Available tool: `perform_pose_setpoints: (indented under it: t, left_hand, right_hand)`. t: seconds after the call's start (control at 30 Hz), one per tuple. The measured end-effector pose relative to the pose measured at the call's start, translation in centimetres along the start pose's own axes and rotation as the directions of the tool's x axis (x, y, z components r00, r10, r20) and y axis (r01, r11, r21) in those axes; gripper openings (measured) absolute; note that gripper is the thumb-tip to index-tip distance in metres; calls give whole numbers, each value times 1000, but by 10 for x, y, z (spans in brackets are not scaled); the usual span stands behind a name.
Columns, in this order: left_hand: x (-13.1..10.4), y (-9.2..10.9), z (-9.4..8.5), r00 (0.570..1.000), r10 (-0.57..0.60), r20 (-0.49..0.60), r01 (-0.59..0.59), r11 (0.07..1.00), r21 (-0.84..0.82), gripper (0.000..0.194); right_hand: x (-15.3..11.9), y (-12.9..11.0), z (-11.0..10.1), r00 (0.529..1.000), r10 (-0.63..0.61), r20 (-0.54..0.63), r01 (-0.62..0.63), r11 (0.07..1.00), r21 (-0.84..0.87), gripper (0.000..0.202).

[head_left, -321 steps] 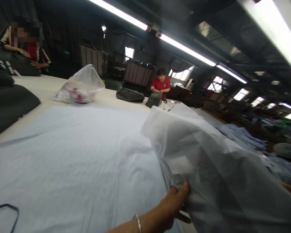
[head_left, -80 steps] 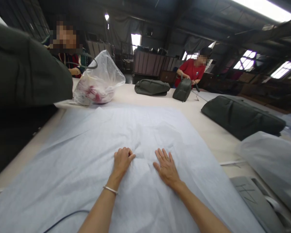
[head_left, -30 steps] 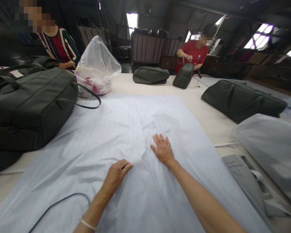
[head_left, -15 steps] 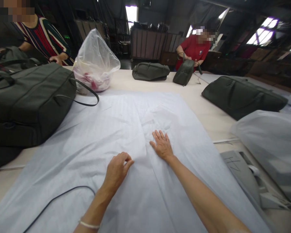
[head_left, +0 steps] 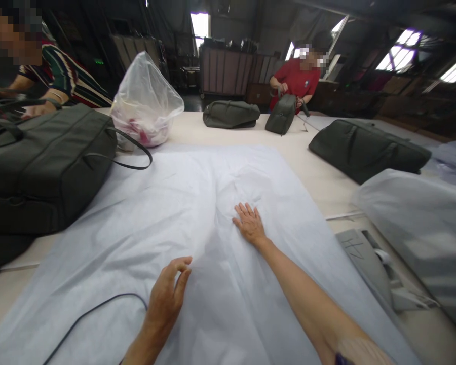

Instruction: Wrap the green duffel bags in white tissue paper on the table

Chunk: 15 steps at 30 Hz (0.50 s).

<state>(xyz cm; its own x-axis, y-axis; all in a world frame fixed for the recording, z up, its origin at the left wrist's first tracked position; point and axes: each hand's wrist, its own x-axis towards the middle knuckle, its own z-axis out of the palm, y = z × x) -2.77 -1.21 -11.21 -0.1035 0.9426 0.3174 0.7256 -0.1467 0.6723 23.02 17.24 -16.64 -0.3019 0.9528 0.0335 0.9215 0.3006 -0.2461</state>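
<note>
I have a sheet (head_left: 228, 314) spread on the worktop (head_left: 300, 172). Left of the sheet sits a bag (head_left: 57, 162), hiding part of its edge; behind its far left corner, a plastic sack (head_left: 146, 101). Behind the sheet I see a second bag (head_left: 231, 114). Right of it are a long bag (head_left: 368, 149), farther, and a panel (head_left: 365, 263), nearer.

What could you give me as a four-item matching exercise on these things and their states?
1. bare left hand
2. bare right hand
3. large clear plastic bag
4. thin dark cord

A. peaked on top, red showing through
B. bent, lying across the thin white sheet
C. thumb and forefinger curled toward each other
D. palm down, fingers spread

Pairs: 1-C, 2-D, 3-A, 4-B
</note>
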Motion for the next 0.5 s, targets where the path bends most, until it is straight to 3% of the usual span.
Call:
perform_pose_setpoints:
  t: [0.13, 0.27, 0.43, 0.5]
  left_hand:
    - [-1, -1, 0, 989, 25, 146, -23, 1000, -15, 22]
    - [7, 0, 1, 990, -26, 140, 22, 999, 30, 22]
    - [6, 8, 15, 982, 43, 187, -44, 999, 2, 17]
    - [1, 13, 24, 961, 48, 272, -45, 999, -18, 17]
  right_hand:
    - [5, 1, -4, 996, 85, 35, -90, 971, 219, 45]
    - [8, 2, -9, 983, 186, -10, -158, 860, 485, 37]
    - [6, 6, -32, 951, 300, -81, -180, 746, 641, 64]
    - [4, 8, -44, 942, 322, -98, -169, 703, 691, 71]
